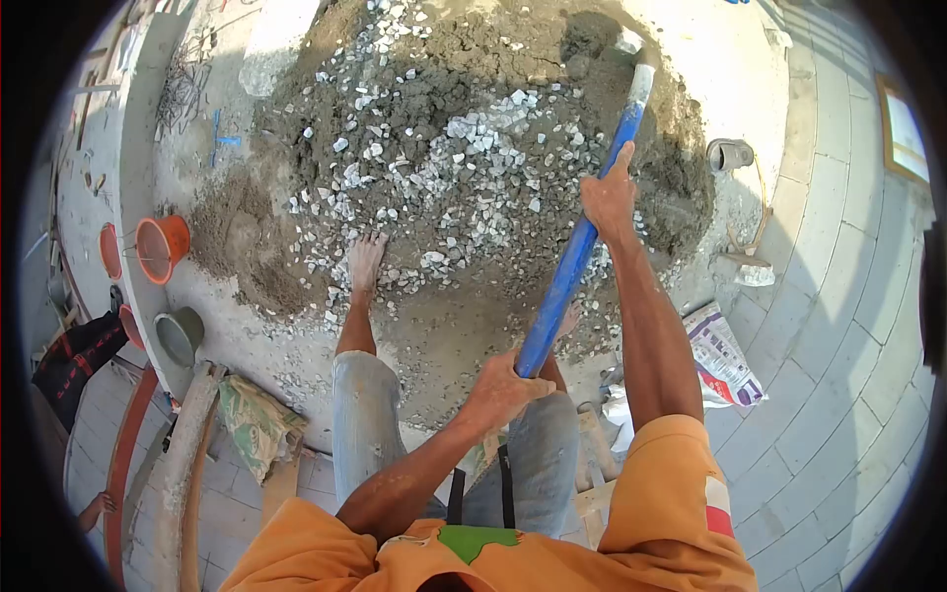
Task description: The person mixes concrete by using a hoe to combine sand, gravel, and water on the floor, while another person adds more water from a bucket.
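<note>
I hold a shovel with a thick blue handle (570, 266) in both hands. My left hand (503, 390) is wrapped round the handle's near end, in front of my knees. Farther up, my right hand (610, 197) grips the shaft with the arm stretched forward. The pale metal socket (641, 84) points to the far right of a wet grey heap of mortar (414, 109), and the blade is mostly hidden there. White crushed stones (488, 138) are scattered over the heap. My bare left foot (366, 259) stands at its near edge; the right foot is partly behind the handle.
Orange buckets (163, 247) and a dark grey bucket (180, 335) are at the left by a low concrete ledge (143, 148). Sacks lie at left (258, 424) and right (722, 357). A grey container (730, 155) lies right of the heap. Another person's hand (97, 510) shows lower left.
</note>
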Tool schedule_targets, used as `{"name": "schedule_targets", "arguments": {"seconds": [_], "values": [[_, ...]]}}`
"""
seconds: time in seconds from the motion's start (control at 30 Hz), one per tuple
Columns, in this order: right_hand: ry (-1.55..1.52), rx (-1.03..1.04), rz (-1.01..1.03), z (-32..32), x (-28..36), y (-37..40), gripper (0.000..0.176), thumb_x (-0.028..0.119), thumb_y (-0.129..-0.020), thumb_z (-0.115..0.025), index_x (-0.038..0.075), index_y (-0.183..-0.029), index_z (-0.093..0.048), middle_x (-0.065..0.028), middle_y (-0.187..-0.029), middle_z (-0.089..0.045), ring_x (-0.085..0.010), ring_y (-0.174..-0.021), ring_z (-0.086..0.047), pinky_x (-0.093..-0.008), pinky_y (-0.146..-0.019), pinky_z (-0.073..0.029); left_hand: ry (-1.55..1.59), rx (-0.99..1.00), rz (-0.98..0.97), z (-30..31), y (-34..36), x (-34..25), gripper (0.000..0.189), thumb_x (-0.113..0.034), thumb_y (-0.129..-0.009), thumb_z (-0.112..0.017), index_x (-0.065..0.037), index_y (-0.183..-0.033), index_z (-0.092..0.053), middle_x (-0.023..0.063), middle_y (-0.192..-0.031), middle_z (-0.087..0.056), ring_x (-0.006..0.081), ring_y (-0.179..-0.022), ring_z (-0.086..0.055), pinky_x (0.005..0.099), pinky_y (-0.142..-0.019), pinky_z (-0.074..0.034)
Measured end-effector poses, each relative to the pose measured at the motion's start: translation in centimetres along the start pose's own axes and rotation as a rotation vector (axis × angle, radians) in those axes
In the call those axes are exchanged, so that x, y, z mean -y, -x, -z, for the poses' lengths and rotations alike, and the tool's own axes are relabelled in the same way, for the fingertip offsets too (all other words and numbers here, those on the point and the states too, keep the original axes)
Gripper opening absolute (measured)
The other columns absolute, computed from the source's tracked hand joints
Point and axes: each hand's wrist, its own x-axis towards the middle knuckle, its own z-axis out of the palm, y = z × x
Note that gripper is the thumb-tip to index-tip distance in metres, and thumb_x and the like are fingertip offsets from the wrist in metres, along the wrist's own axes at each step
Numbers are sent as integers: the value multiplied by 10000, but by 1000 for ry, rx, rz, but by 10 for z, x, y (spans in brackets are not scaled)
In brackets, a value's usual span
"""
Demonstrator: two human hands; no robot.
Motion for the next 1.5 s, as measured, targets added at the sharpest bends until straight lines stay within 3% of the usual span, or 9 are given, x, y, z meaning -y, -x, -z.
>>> {"name": "schedule_targets", "arguments": {"seconds": [0.13,0.2,0.33,0.43,0.73,0.9,1.0,1.17,1.5], "values": [[-434,-45,-77,5,18,116,952,80,-739,-597,-29,-1475,-2,-195,-862,-585,-255,-655,-589,-344,-574,-490,-464,-80,96,57,99,33,344,-208,-714,-743,22,-919,-590,109,-675,-583,218,-584,-577,367,-599,-475],[-794,-50,-194,-14,21,167,756,5,-752,-586,-48,-1407,-212,-147,-833,-566,-213,-631,-580,-328,-532,-490,-702,-143,64,96,149,46,425,-293,-679,-777,11,-917,-600,201,-705,-623,373,-682,-642,432,-642,-487],[-1372,56,-657,-59,16,216,268,-17,-807,-588,53,-933,-363,-100,-781,-523,-192,-569,-556,-373,-507,-504,-1005,-282,-95,185,213,106,270,-183,-650,-752,-31,-824,-613,166,-595,-596,363,-577,-624,440,-550,-503],[-1435,88,-723,-81,9,237,260,-9,-815,-593,43,-947,-375,-94,-769,-513,-189,-561,-556,-377,-515,-506,-1072,-284,-110,204,219,112,223,-136,-635,-733,-38,-797,-614,161,-583,-591,359,-560,-622,431,-528,-504],[-1257,-199,-102,97,-76,-41,128,17,-810,-601,12,-834,-476,-70,-654,-507,-165,-524,-522,-306,-470,-479,-1001,-189,-584,43,-79,3,263,-152,-709,-672,-36,-929,-590,176,-636,-604,401,-626,-615,476,-601,-488],[-901,-223,-7,141,-137,-234,109,4,-811,-587,-82,-813,-520,-110,-615,-514,-187,-435,-497,-317,-390,-432,-568,31,-503,-88,-242,-48,418,-217,-702,-736,39,-995,-585,102,-708,-568,184,-634,-543,344,-599,-456],[-726,-100,-80,102,-174,-286,132,31,-791,-606,-65,-774,-517,-131,-595,-531,-205,-433,-501,-328,-382,-417,-384,63,-458,-126,-283,-19,386,-215,-679,-684,33,-958,-585,178,-753,-619,303,-690,-620,405,-666,-483],[-601,-31,-208,45,-184,-243,112,28,-729,-598,-66,-750,-539,-129,-585,-534,-212,-431,-507,-336,-392,-435,-353,-60,-336,-107,-233,38,382,-200,-689,-737,36,-948,-585,87,-713,-545,177,-659,-535,349,-618,-446],[-544,-23,-370,-27,-23,-23,123,25,-708,-600,-72,-738,-530,-122,-627,-551,-177,-482,-554,-328,-411,-429,-135,13,51,43,32,24,298,-157,-719,-731,-22,-893,-529,8,-657,-478,89,-494,-473,264,-455,-393]]}}
